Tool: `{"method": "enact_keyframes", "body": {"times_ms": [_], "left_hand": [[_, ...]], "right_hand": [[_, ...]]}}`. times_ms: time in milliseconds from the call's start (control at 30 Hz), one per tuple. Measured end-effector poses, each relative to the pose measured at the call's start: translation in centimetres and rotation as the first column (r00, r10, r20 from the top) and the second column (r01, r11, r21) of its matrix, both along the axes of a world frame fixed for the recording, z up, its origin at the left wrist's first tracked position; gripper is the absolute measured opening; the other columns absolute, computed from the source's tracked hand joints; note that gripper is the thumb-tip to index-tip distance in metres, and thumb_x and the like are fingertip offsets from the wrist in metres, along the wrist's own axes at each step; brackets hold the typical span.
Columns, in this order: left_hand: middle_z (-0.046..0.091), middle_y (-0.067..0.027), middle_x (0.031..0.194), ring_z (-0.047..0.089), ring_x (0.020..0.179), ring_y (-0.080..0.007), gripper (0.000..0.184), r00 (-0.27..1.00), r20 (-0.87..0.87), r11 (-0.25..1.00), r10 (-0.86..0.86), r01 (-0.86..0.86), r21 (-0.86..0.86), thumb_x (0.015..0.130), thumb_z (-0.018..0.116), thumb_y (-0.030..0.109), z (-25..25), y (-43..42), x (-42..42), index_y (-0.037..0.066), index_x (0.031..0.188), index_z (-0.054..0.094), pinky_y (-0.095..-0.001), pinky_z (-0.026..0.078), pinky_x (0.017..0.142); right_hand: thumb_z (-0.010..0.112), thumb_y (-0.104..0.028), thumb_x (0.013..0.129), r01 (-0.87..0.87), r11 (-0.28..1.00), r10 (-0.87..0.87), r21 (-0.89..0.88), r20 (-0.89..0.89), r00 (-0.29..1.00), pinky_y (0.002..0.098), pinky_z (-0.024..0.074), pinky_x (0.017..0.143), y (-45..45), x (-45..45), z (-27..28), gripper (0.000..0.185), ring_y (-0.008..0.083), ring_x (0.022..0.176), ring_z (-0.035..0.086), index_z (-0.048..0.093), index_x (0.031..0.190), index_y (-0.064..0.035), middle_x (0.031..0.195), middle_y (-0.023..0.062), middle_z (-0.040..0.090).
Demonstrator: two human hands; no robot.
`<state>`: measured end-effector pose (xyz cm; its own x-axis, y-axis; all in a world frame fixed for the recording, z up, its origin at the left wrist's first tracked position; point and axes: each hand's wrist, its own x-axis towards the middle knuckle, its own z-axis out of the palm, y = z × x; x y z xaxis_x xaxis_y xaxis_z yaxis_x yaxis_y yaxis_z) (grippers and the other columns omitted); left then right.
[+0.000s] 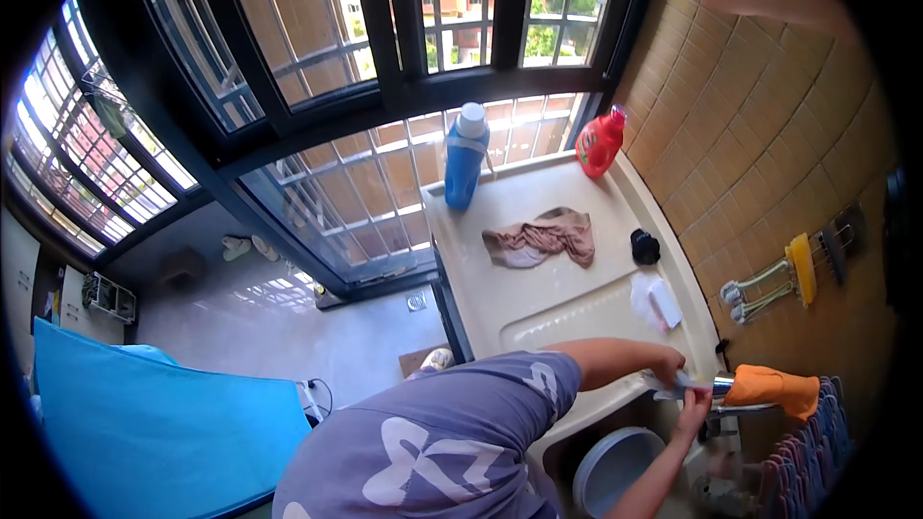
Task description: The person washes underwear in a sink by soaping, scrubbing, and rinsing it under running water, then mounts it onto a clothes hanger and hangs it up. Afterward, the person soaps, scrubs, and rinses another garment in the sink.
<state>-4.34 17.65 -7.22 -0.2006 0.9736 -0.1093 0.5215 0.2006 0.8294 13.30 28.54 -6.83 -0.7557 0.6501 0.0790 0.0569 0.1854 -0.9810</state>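
A tall blue plastic bottle with a white cap (463, 168) and a squat red plastic bottle (601, 144) are standing at the far edge of the cream laundry counter (461, 255). Nearer me, a crumpled brownish-pink cloth (553, 238) is lying flat, and a small black bundle (645, 247) and a white packet-like item (661, 304) are resting along the wall side. Below my forearms, a round pale bucket (615, 433) is sitting in the sink. A shiny metal tap (722, 385) is crowding my fingers, and an orange cloth (774, 390) is hanging just beyond it, near a row of coloured clothes pegs (808, 452).

I am holding a small pale bluish-white piece (676, 390) above the sink's edge, right beside the tap. Its long axis is running roughly level from my left hand (667, 363) towards the tap, with 1 end pointing at the metal. It is looking thin and light, though my fingers are partly covering it and I cannot tell its material. My left hand is grasping it, and my right hand (694, 407) is pinching it too.
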Motion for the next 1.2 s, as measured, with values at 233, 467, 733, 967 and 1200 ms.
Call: {"method": "enact_keyframes", "body": {"times_ms": [233,467,733,967,1200], "left_hand": [[0.069,-0.0154,0.083,0.067,0.081,-0.0322,0.026,0.979,0.136,0.957,0.151,-0.179,0.227,0.069,0.072,0.029,1.5,0.4,2.6,0.008,0.084,0.069,-0.0434,0.051,0.069],[0.068,-0.0166,0.081,0.066,0.077,-0.0347,0.015,0.955,-0.204,0.936,0.214,-0.14,0.324,0.066,0.069,0.025,3.3,0.8,4.1,0.01,0.068,0.07,-0.0448,0.052,0.066],[0.069,-0.0109,0.08,0.067,0.076,-0.0347,0.012,0.957,-0.126,0.936,0.263,-0.221,0.273,0.07,0.065,0.021,7.9,-1.4,3.5,0.015,0.078,0.072,-0.0446,0.053,0.066],[0.069,-0.0241,0.077,0.069,0.072,-0.0359,0.048,0.948,-0.239,0.969,0.212,-0.235,-0.074,0.077,0.066,0.045,7.2,-3.2,-1.7,-0.002,0.075,0.072,-0.0458,0.054,0.066],[0.069,-0.0159,0.09,0.067,0.08,-0.0241,0.039,0.967,0.158,0.98,0.198,-0.189,-0.066,0.08,0.07,0.026,1.3,-5.7,-4.5,-0.001,0.108,0.064,-0.0361,0.053,0.07]], "right_hand": [[0.057,0.0,0.093,-0.079,0.995,0.079,-0.064,-0.009,0.997,0.0273,0.0409,0.094,-0.5,0.3,1.2,0.025,0.012,0.107,0.054,0.053,0.117,-0.0054,0.114,0.0034,0.059],[0.058,0.002,0.09,-0.078,0.996,0.083,-0.033,0.181,0.98,0.0251,0.0426,0.088,0.2,0.1,-2.1,0.034,0.0119,0.106,0.054,0.052,0.123,-0.0063,0.117,0.0003,0.058],[0.055,-0.029,0.094,-0.211,0.774,0.054,0.598,0.27,0.961,0.0417,0.0442,0.09,-0.2,0.7,-9.1,0.042,0.0312,0.108,0.056,0.053,0.122,0.002,0.12,0.0208,0.057],[0.071,-0.028,0.086,0.33,0.876,-0.332,-0.351,0.058,0.942,0.0334,0.0455,0.076,-7.3,-1.7,-5.5,0.033,0.0157,0.084,0.055,0.059,0.104,-0.0019,0.096,0.0052,0.062],[0.074,-0.007,0.082,0.206,0.972,-0.225,0.116,0.185,0.957,0.0297,0.0466,0.09,-3.1,2.4,-1.7,0.039,0.0152,0.103,0.058,0.062,0.119,-0.0049,0.11,0.0059,0.064]]}}
